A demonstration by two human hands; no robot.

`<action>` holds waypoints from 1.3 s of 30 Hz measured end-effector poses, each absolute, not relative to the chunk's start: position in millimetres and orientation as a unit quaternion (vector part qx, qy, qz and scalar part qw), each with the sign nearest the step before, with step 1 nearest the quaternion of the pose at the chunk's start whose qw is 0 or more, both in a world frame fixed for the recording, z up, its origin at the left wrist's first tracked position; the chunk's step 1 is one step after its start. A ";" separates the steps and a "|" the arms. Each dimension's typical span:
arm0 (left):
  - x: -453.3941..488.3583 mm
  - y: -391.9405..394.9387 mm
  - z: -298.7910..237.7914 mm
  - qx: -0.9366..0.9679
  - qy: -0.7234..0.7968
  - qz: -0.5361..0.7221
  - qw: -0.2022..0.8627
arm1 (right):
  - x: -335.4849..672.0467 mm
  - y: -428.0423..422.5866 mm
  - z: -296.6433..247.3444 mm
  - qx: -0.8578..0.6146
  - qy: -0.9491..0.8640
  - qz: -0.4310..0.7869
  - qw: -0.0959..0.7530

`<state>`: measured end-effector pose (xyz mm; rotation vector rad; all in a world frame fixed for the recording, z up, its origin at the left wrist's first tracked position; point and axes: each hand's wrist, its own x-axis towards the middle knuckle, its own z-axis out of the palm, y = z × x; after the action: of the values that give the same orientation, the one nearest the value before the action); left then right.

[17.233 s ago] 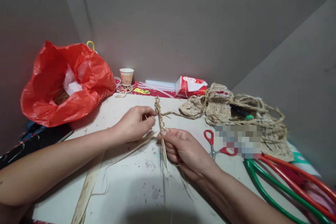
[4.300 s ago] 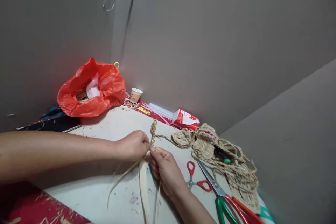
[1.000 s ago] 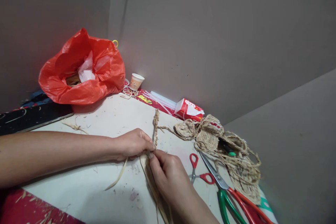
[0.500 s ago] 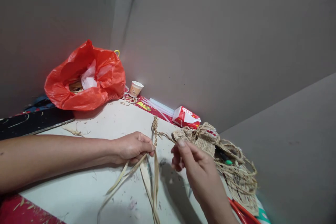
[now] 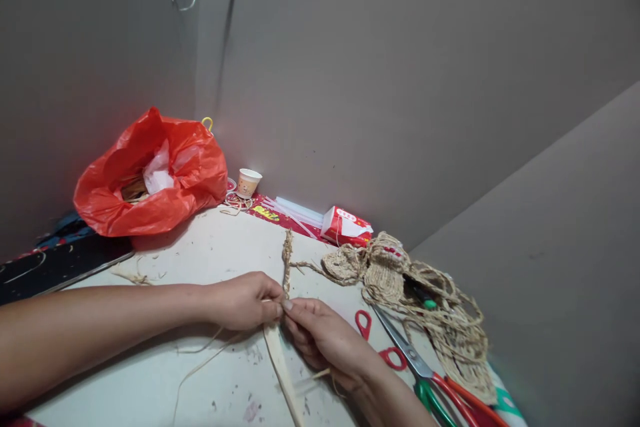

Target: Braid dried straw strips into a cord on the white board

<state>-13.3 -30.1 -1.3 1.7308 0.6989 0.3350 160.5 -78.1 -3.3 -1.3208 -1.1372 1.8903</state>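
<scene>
Braid (image 5: 287, 260) on the worktop (image 5: 200, 253), near the middle, pointing away from the person. Narrow, straw-brown, rough and knobbly, fraying toward its far tip. A thin twisted cord (image 5: 309, 267) ran from its right side to a coiled rope pile (image 5: 387, 277).

Left hand (image 5: 250, 303) held the braid's near end in a narrow pinch, fingers curled. Right hand (image 5: 320, 333) met it there, thumb and finger nearly together on the same spot. Hands hid the join itself. Below them hung a broad, pale, flat strip (image 5: 281, 368); thin strands (image 5: 197, 368) trailed to the left, and a short end (image 5: 321, 373) poked out beneath the right hand.

To the right, small scissors (image 5: 367, 336) with red loops, partly covered by the right wrist. Just beyond, large scissors (image 5: 417, 360), one handle red, one green, their tip close to the rope pile.

Far edge: paper cup (image 5: 249, 185), pale straws (image 5: 300, 212), red tissue packet (image 5: 345, 225). Far left, a crumpled red plastic bag (image 5: 200, 173) with white paper inside. All stood well apart from the braid.
</scene>
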 end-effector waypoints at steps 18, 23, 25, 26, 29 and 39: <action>-11.7 -82.4 8.4 0.957 0.283 0.035 0.053 | 132.8 -95.6 -10.0 -0.508 -0.321 0.675 0.427; -19.7 -88.6 29.7 0.964 0.234 0.061 0.111 | 136.3 -94.6 -6.1 -0.496 -0.300 0.690 0.434; -23.6 -83.1 43.4 0.932 0.264 0.165 0.185 | 138.5 -93.0 -4.6 -0.485 -0.300 0.693 0.441; -24.4 -78.2 47.9 0.903 0.294 0.228 0.216 | 139.3 -92.2 -4.1 -0.478 -0.302 0.695 0.444; -20.2 -59.9 45.1 0.786 0.387 0.315 0.365 | 140.7 -90.5 -4.3 -0.467 -0.311 0.704 0.435; -9.2 -40.8 4.1 0.639 0.349 0.201 0.655 | 150.4 -88.2 -3.7 -0.504 -0.383 0.688 0.355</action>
<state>-9.2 -40.8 4.1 1.4494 0.7921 0.4552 150.4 -88.2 -3.7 -1.3019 -0.9897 1.7788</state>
